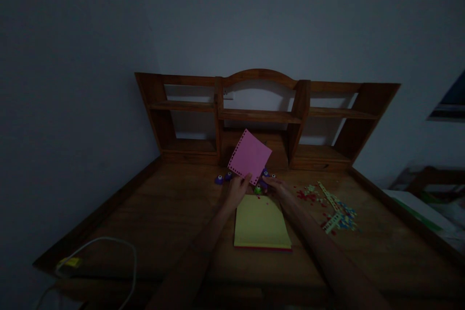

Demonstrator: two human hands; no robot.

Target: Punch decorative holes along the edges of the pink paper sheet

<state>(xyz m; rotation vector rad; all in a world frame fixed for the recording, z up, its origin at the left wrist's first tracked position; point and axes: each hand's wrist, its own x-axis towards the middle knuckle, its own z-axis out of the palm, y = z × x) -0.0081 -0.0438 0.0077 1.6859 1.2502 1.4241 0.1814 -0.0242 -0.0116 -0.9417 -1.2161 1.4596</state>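
My left hand [238, 189] pinches the lower edge of a pink paper sheet [250, 156] with its thumb on top. The sheet is raised and tilted, with small holes along its left and lower edges. My right hand [275, 183] is at the sheet's lower right corner, fingers closed, beside a dark purple thing [264, 185]; the dim light hides what they grip. Below both hands lies a pad of yellow paper [261, 223] with small reddish bits at its top. A green piece [257, 190] sits just above the pad. Purple pieces with white eye-like tops [219, 179] stand to the left.
Red, blue and pale small pieces [345, 215] are scattered at the right with pale slotted strips [329, 196]. A wooden shelf unit [259, 115] stands at the back of the wooden desk [163, 223]. A white cable [116, 239] loops at the front left near a yellow item [70, 262].
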